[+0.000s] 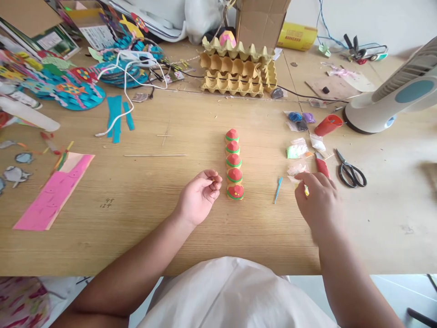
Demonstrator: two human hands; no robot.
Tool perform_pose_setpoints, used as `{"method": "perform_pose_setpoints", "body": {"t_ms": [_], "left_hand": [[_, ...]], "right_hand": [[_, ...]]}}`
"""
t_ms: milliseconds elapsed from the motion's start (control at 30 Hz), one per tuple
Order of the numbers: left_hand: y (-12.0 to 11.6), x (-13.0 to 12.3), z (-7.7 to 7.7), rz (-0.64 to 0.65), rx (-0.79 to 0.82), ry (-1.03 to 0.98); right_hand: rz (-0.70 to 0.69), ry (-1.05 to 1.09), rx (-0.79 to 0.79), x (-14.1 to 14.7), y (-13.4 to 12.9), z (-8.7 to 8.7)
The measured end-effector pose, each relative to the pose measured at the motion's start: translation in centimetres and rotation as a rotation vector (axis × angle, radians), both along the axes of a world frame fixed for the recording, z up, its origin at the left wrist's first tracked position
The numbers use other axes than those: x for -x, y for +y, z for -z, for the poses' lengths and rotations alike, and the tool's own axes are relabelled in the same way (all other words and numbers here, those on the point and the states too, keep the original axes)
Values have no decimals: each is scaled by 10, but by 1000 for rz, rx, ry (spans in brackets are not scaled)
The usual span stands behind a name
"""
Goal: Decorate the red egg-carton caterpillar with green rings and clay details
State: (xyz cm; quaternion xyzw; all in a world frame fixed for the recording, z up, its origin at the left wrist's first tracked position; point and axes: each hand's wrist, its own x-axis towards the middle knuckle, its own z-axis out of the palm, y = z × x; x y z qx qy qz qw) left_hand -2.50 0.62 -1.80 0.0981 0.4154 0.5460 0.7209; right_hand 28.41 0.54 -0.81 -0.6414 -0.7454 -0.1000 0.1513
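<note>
A row of red domed egg-carton cups [234,161] with green bands runs down the middle of the table; the nearest one carries two small yellow dots. Just left of the row, my left hand [198,196] is closed in a pinch, with a tiny yellowish bit barely visible at the fingertips. My right hand [321,205], slightly blurred, hovers at the right near the small clay bags. Its fingers are bent closed around a small yellow packet [306,190], mostly hidden by the hand. A blue clay tool [278,190] lies between the row and this hand.
Black-handled scissors [352,169], a red cutter [322,165], clear clay bags [297,148] and a red cup [328,125] lie right. A white fan [389,98] stands behind them. Egg trays [235,84] sit at the back, a thin stick [154,155] and pink strip [54,193] left.
</note>
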Motion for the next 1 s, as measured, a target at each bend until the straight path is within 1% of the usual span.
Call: {"method": "perform_pose_setpoints", "body": {"t_ms": [67,133,167,267,333,400,467,533,567,667,733,800,833,900,933,967,1000], "left_hand": [[0,1,0,2,18,-22],[1,1,1,-5,38,-27],[2,1,1,-11,44,-18],[3,0,2,-20,41,32],[4,-1,2,-12,31,66],[4,-1,3,7,12,105],[3,-1,5,55,-33,172],[2,1,6,148,-104,301],[1,2,7,210,-154,398],[-4,7,10,389,-384,818],[-8,8,13,429,-585,1139],[-11,7,17,440,-728,1339],[-12,6,19,444,-774,1394],[-12,3,24,440,-839,1457],[-11,2,26,428,-859,1487],[-10,0,28,425,-877,1515],[-9,-1,30,424,-894,1542]], "right_hand": [[30,-79,8,-6,0,2],[-12,-163,30,-7,0,3],[-71,-205,48,-6,0,3],[-362,-323,141,-2,3,-1],[-524,-389,207,-1,7,-4],[-634,-460,248,-1,15,-4],[-731,-546,256,-2,24,-4],[-809,-603,272,-2,34,-4],[-840,-613,286,-2,39,-5],[-874,-559,306,1,49,-14],[-821,-389,285,4,48,-22],[-709,-52,258,11,40,-26],[-644,180,240,17,34,-26],[-455,709,277,31,20,-19],[-377,983,328,40,14,-14],[-297,1210,392,49,7,-7],[-239,1392,446,58,3,0]]}}
